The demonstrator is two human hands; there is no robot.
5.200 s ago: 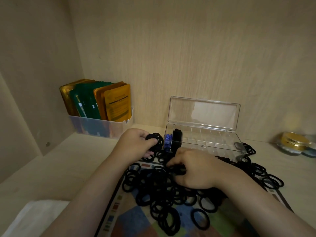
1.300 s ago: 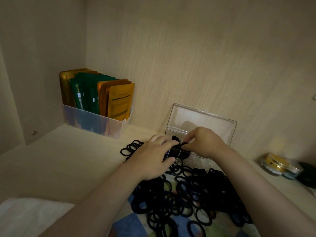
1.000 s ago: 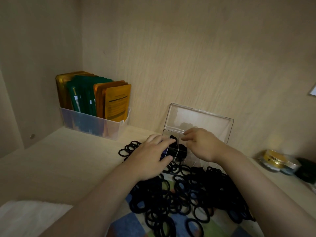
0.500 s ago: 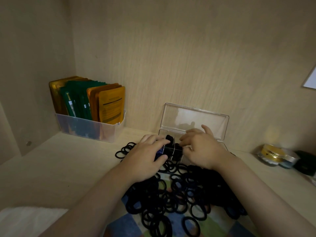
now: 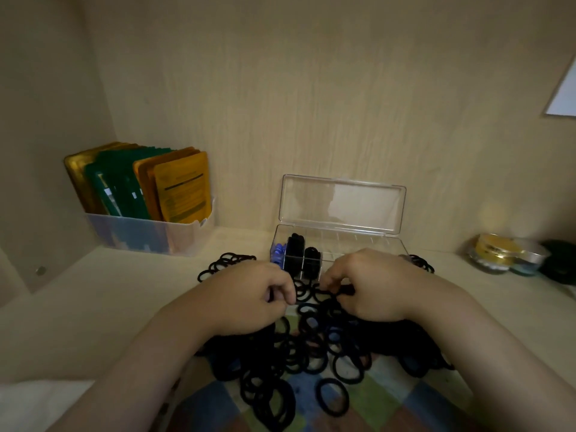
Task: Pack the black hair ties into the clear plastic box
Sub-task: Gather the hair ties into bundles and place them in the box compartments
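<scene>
Both hands work at the near edge of a loose heap of black hair ties (image 5: 299, 347) spread over a checkered mat (image 5: 367, 400) on the shelf (image 5: 93, 300). The left hand (image 5: 246, 297) has its grip curled shut with ties at the fingertips, and the right hand (image 5: 371, 285) pinches a strand of ties between thumb and fingers. The clear plastic box (image 5: 358, 244) sits just behind the hands, lid propped open against the back wall; two of its left compartments hold packed black ties, beside a blue item at the far left, and the rest look empty. Likely risks: ties in the heap interlock, so lifting a bundle may drag neighbours off the mat; a compressed bundle may spring out of a narrow compartment; a nudge may slide the light box or drop its lid.
</scene>
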